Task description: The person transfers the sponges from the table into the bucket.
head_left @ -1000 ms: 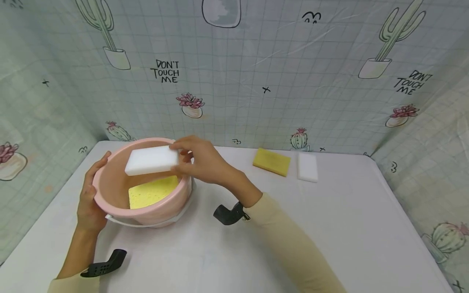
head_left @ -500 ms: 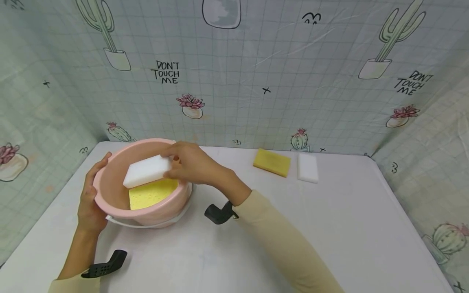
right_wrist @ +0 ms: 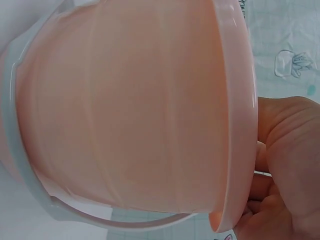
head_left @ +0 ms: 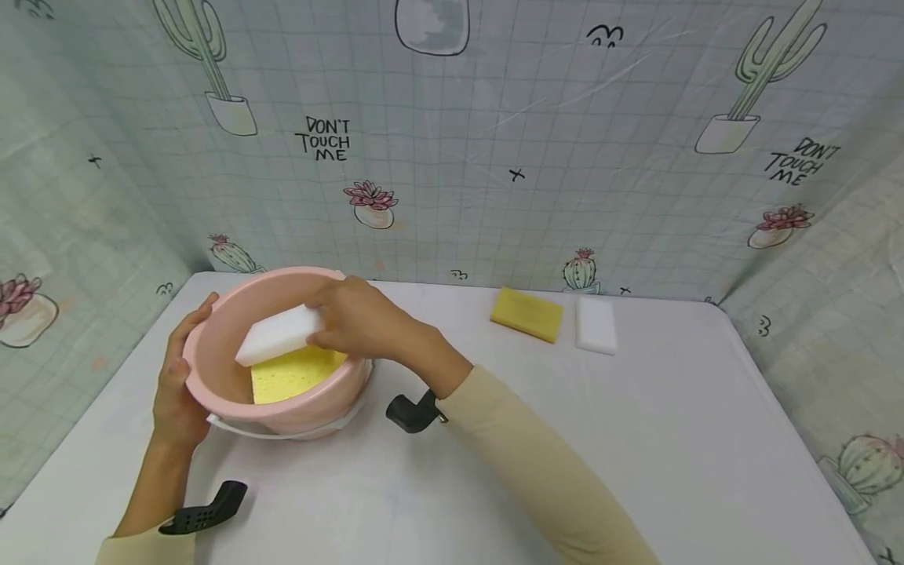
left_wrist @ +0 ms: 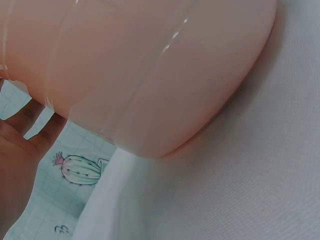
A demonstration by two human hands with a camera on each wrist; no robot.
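Observation:
My right hand [head_left: 360,318] pinches a white sponge [head_left: 278,335] at its right end, inside the pink bucket [head_left: 212,392]. The sponge is tilted, over a yellow sponge [head_left: 297,377] lying in the bucket. Against the bucket's left outer side rests my left hand [head_left: 176,392], its fingers extended along the wall below the rim. In the left wrist view, part of the left hand [left_wrist: 20,160] shows beside the bucket wall [left_wrist: 140,75]. The right wrist view has the right hand [right_wrist: 285,170] at the bucket rim [right_wrist: 240,100]; the white sponge is hidden there.
A second yellow sponge [head_left: 526,314] and another white sponge [head_left: 595,324] lie near the back edge of the white table [head_left: 636,439]. The bucket's pale handle [head_left: 282,433] hangs down its front. A cactus-print sheet [head_left: 452,141] hangs behind and at both sides.
My right hand has moved left and down, lowering the white sponge further into the bucket and tilting it. My left hand stays against the bucket's side. The other sponges have not moved.

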